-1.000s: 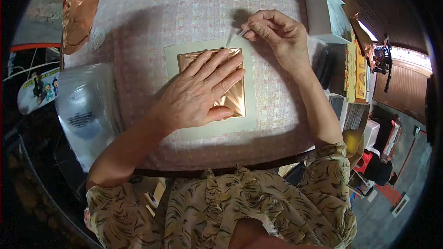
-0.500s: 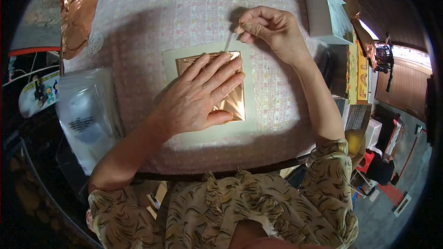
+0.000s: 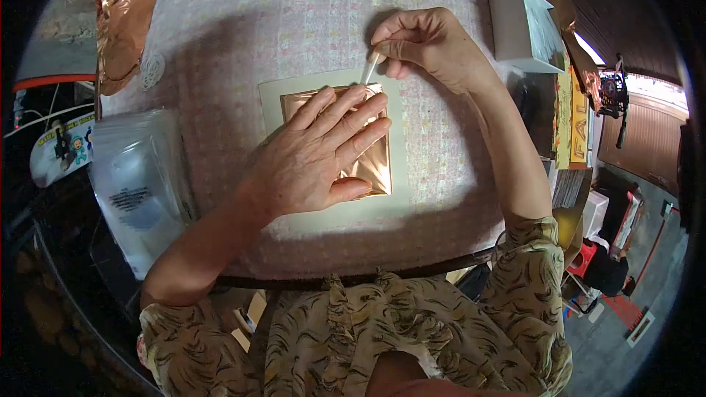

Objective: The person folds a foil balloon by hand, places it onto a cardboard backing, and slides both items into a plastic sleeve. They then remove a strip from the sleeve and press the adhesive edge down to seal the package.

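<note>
A square of shiny copper-coloured foil [image 3: 376,165] lies on a larger cream board [image 3: 401,176]. My left hand [image 3: 309,147] presses flat on the foil with its fingers spread, hiding much of the left and middle. Above the foil's upper right corner, my right hand [image 3: 432,48] is closed in a pinch. Between its thumb and fingers is a thin whitish strip [image 3: 369,72], slanting down so that its lower end meets the foil's top edge beside my left fingertips. What the strip is made of I cannot tell.
A pink-and-white patterned cloth [image 3: 316,22] covers the table. Clear plastic bags [image 3: 140,176] are stacked left, below a white coil [image 3: 152,72] and crumpled copper foil [image 3: 129,29]. A white box [image 3: 511,33] with clear plastic pieces stands right, near a yellow box [image 3: 563,117].
My right hand has shifted slightly left, and the pinched strip shows whiter and wider, its lower end nearer the foil's corner. The left hand has stayed flat in place.
</note>
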A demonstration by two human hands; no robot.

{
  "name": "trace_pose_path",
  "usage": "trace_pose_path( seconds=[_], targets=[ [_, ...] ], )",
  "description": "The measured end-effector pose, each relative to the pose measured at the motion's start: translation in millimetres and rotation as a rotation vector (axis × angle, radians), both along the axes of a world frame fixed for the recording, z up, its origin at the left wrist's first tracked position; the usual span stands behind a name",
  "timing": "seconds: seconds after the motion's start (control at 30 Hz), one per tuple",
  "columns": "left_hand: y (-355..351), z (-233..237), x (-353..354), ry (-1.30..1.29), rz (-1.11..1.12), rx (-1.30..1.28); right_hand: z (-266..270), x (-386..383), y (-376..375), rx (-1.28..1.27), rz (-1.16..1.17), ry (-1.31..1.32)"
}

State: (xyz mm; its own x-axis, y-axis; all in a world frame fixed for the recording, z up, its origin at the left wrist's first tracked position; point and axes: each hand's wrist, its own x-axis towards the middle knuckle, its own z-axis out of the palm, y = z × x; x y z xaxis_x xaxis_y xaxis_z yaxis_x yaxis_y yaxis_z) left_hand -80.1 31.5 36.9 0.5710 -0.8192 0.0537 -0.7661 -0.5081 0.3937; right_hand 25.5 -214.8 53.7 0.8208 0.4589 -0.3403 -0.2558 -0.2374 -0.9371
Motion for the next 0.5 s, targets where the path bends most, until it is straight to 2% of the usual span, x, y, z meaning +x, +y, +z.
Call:
trace_pose_path(
  seconds=[0.17,0.23,0.5],
  targets=[
    [-0.5,1.1,-0.6,0.013,0.009,-0.009,-4.1,-8.8,0.0,-0.024,-0.167,-0.040],
    [-0.9,1.4,-0.3,0.012,0.010,-0.012,-10.7,-9.9,3.4,0.110,-0.210,-0.148],
    [0.3,-0.4,-0.5,0.023,0.012,-0.019,-8.6,-14.3,17.7,0.062,-0.114,-0.196]
  ],
)
